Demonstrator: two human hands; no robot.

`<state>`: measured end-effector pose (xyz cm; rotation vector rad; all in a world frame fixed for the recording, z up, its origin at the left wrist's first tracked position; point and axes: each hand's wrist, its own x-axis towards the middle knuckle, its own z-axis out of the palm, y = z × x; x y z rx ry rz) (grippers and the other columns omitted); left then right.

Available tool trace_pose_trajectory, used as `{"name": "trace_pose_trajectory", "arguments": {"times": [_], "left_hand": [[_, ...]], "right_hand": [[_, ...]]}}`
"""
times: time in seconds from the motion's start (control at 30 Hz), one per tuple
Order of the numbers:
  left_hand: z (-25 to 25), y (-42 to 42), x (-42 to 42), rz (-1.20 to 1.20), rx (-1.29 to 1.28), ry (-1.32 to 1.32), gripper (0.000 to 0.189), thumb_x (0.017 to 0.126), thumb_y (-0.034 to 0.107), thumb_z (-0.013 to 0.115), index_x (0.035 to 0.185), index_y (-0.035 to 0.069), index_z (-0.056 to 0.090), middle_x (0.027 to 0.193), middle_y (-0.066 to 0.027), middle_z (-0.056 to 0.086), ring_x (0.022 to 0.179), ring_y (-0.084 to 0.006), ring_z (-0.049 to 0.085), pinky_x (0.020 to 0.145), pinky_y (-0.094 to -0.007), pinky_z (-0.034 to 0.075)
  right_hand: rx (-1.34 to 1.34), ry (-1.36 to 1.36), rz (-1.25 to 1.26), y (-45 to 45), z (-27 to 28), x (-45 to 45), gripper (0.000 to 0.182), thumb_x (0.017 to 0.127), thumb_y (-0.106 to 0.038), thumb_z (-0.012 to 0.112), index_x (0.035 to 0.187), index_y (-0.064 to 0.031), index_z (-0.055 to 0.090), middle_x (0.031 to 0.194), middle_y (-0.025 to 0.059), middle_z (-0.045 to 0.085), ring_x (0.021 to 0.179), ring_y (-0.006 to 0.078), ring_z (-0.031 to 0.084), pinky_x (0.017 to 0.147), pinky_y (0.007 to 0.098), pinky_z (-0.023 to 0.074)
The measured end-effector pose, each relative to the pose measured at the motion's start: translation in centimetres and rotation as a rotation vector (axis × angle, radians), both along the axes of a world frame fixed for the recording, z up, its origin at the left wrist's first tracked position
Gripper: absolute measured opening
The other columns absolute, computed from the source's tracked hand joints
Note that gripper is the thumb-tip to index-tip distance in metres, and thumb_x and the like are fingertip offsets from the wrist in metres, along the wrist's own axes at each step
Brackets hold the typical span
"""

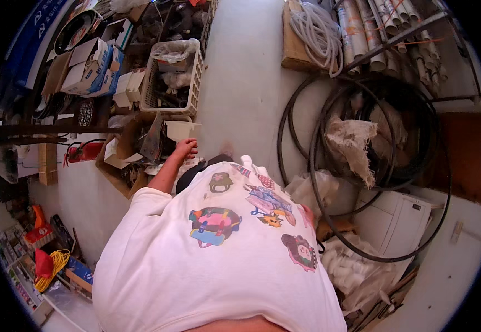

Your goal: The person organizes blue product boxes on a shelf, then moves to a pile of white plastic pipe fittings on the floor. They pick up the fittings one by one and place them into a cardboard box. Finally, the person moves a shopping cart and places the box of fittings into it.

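My left hand (187, 148) hangs beside my body with its fingers curled; whether it holds anything is not clear. It is nearest to a white plastic container (181, 130) at the edge of the goods on the left. Just beyond stands a white plastic crate (197, 83) with plastic bags and dark parts in it. My right hand is hidden; only part of that arm (308, 213) shows at the right side of my printed white T-shirt (224, 274). Large coils of black hose (313, 166) lie on that side, with a frayed woven sack (350, 135) among them.
A grey floor aisle (244, 74) runs ahead. At its right are a clear hose coil (317, 39) on a cardboard box (292, 54) and a rack of pipes (356, 29). Open cardboard boxes (85, 68) and a red fire extinguisher (83, 152) are at the left.
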<state>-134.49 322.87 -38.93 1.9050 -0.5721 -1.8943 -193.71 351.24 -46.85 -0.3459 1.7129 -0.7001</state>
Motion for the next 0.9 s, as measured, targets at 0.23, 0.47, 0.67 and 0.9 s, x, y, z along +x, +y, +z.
{"name": "trace_pose_trajectory", "arguments": {"times": [0.23,0.47,0.67,0.9], "left_hand": [[10.4,-5.3,0.4,-0.572,0.087,0.233,0.059,0.092,0.054,0.051,0.124,0.005,0.057,0.106,-0.0073,0.065,0.083,-0.0147,0.062,0.074,-0.0286,0.051],[15.1,-9.4,-1.7,-0.524,0.072,0.361,0.045,0.092,0.045,0.057,0.110,0.004,0.065,0.097,-0.0023,0.067,0.080,-0.0078,0.060,0.072,-0.0244,0.048],[13.7,-14.6,-3.8,-0.404,-0.015,0.303,0.027,0.091,0.029,0.064,0.101,0.004,0.068,0.087,0.0020,0.066,0.074,-0.0041,0.058,0.066,-0.0220,0.048],[12.5,-23.7,-6.5,-0.290,-0.228,0.149,0.021,0.091,0.025,0.064,0.092,0.004,0.068,0.081,0.0039,0.065,0.069,-0.0026,0.056,0.062,-0.0202,0.046]], "right_hand": [[0.035,0.039,0.152,-14.0,10.2,6.7,0.039,0.090,-0.018,0.061,0.123,0.0027,0.055,0.092,0.0038,0.063,0.078,0.0130,0.061,0.068,0.0244,0.0507],[0.009,-0.026,0.125,-11.6,-2.0,0.0,0.035,0.091,-0.019,0.060,0.118,0.0029,0.058,0.094,0.0036,0.065,0.080,0.0132,0.062,0.071,0.0253,0.0500],[0.002,-0.013,0.226,-20.9,-2.2,-1.7,0.034,0.091,-0.019,0.060,0.117,0.0021,0.060,0.093,0.0041,0.066,0.083,0.0127,0.062,0.073,0.0253,0.0498],[-0.093,-0.063,0.343,-34.3,-1.3,-5.8,0.032,0.090,-0.019,0.060,0.115,0.0012,0.062,0.092,0.0048,0.068,0.085,0.0120,0.063,0.075,0.0252,0.0497]]}}
